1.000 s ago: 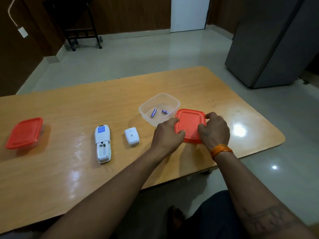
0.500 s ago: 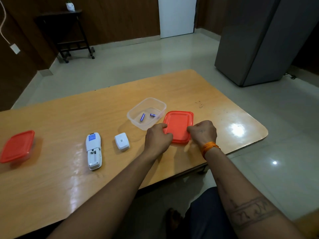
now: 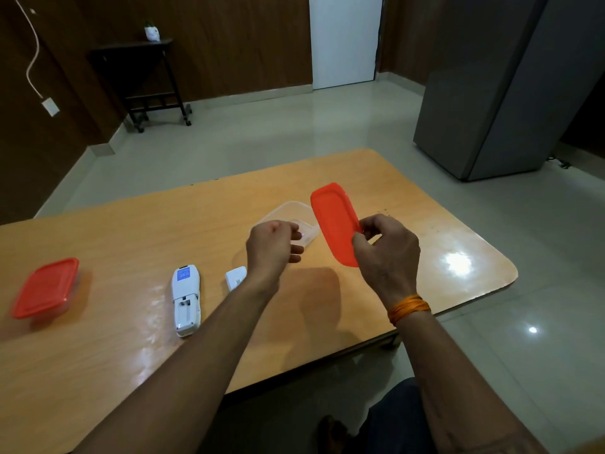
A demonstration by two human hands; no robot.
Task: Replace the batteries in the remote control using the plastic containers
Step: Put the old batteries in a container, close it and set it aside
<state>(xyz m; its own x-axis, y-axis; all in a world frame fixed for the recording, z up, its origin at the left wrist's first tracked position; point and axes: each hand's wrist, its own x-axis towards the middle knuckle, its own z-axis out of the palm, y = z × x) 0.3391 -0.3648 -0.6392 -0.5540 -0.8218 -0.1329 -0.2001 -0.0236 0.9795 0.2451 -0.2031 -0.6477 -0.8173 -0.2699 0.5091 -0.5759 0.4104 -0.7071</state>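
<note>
My right hand (image 3: 386, 250) grips a red lid (image 3: 332, 221) by its edge and holds it tilted on edge above the table. Behind it stands the open clear container (image 3: 288, 211); a purple battery (image 3: 303, 235) shows inside, mostly hidden by my left hand (image 3: 271, 245). That hand hovers in front of the container, fingers loosely curled, holding nothing. The white remote (image 3: 186, 298) lies face down at the left with its battery bay open and empty. Its white battery cover (image 3: 235, 277) rests beside it.
A second container with a red lid (image 3: 45, 286) on it sits at the table's far left. The wooden table (image 3: 114, 348) ends close to my body. A grey cabinet (image 3: 497, 93) stands on the floor at the right, a dark side table (image 3: 144, 80) by the far wall.
The red lid lay flat on the table under both hands; now my right hand has lifted and tilted it, and my left hand has let go.
</note>
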